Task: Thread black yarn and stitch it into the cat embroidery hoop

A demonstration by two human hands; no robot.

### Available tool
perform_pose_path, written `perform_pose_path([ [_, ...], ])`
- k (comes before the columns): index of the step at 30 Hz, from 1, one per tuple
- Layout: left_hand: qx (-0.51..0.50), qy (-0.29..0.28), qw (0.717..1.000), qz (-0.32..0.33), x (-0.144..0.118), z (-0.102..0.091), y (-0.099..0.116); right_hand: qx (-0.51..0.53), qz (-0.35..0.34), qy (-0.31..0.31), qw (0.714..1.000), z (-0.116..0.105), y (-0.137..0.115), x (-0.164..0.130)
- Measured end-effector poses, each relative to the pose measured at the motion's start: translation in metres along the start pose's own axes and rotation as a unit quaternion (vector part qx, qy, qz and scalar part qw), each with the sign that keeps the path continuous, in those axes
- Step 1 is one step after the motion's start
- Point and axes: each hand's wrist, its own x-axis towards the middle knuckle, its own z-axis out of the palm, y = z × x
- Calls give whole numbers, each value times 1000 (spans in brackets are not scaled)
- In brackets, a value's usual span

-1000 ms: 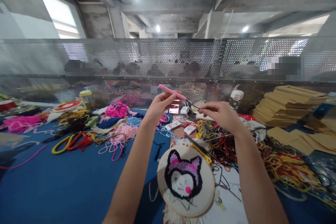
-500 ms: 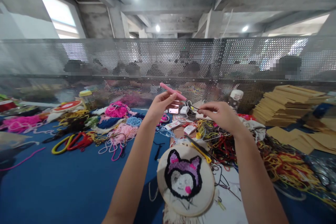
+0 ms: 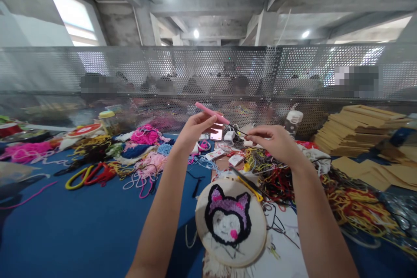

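Observation:
My left hand grips a pink punch needle, raised and tilted, its tip end pointing right. Across from it, my right hand pinches a dark strand of yarn that stretches toward the tool's tip. Whether the strand passes through the tool is too small to tell. Below both hands lies a round embroidery hoop with pale cloth. On the cloth is a tufted eared face in black, purple, white and pink. Yellow-handled scissors rest against the hoop's upper edge.
Tangled yarn heaps up on the right, with more pink yarn at left. Red scissors and a yellow handle lie left. Brown envelopes are stacked right. Behind stand a phone, a bottle and a perforated screen.
The pink punch needle and my left hand have shifted slightly left. My right hand stays nearly in place, still pinching the yarn. The hoop has not visibly moved.

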Motion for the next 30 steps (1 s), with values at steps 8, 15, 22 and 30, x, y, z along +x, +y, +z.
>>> perform_pose_path([
  [8, 0, -19, 1000, 3, -3, -2, 3, -8, -2, 5, 1000, 1, 0, 1],
  [15, 11, 6, 1000, 25, -2, 1, 4, -10, 4, 10, 1000, 1, 2, 2],
  [22, 27, -4, 999, 17, -3, 2, 4, -5, -1, 13, 1000, 2, 0, 1],
  [30, 28, -55, 998, -7, -2, 9, 1, 10, -6, 11, 1000, 6, 1, 1],
])
